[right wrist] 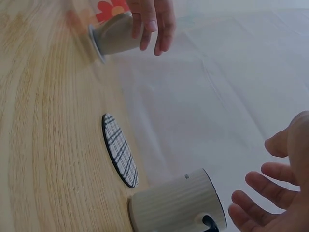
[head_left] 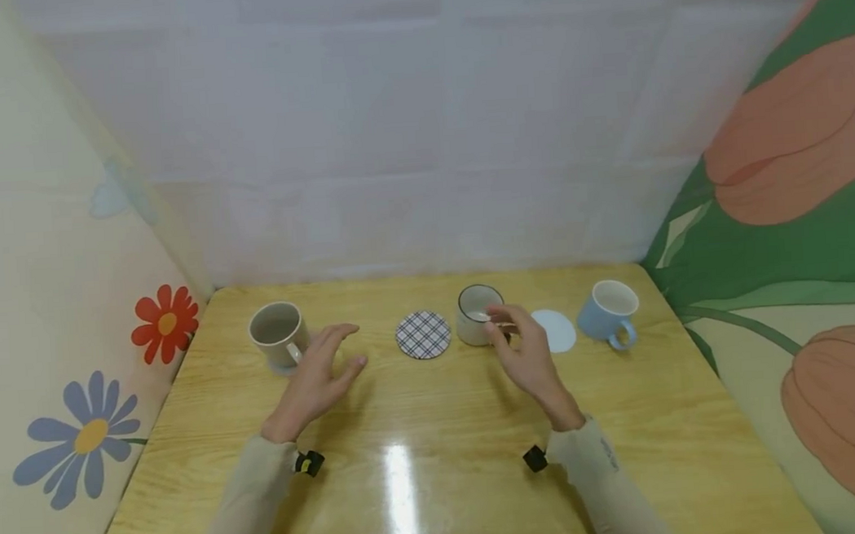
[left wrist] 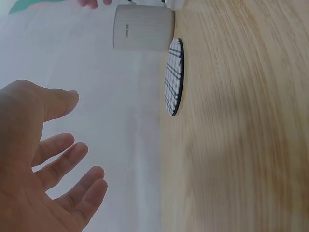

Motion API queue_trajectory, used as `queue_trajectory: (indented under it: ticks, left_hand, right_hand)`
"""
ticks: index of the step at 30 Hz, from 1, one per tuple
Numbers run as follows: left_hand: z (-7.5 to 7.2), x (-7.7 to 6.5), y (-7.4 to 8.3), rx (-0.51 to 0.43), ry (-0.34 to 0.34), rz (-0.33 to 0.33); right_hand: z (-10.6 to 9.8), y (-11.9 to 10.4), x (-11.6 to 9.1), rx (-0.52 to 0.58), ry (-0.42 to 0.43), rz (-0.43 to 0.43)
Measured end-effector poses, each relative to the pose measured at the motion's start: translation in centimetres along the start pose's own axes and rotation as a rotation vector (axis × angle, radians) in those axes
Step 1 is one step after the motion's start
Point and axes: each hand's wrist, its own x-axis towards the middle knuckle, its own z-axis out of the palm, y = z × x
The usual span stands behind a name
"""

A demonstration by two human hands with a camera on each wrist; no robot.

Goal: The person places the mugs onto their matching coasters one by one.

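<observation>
A cream ribbed mug [head_left: 471, 327] with a dark rim and dark handle stands on the table. My right hand [head_left: 529, 360] hovers by its handle side; the right wrist view shows its loosely bent fingers [right wrist: 270, 188] apart from the mug. To the left of that mug lies a round plaid coaster [head_left: 423, 335]. Further left, a grey-beige mug [head_left: 276, 335] stands on a pale coaster [head_left: 278, 368]. Just right of its handle, my left hand [head_left: 315, 382] is raised with spread, slightly bent fingers, holding nothing.
On the right, a light blue mug [head_left: 599, 315] stands with its handle toward the front right. A round white coaster [head_left: 558, 332] lies between it and the cream mug. The wooden table [head_left: 454, 461] meets a white cloth backdrop [head_left: 419, 137] and printed side cloths.
</observation>
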Motion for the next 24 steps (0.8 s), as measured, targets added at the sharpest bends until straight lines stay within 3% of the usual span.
queue_trajectory:
  ticks: [8,24]
  left_hand:
    - [1.3,1.0,0.0,0.019,-0.022,0.001]
    - [3.0,2.2,-0.1,0.013,-0.069,-0.060]
  right_hand:
    - [-0.6,0.8,-0.1,-0.058,0.028,0.025]
    - [-1.0,2.3,-0.2,-0.032,0.033,0.144]
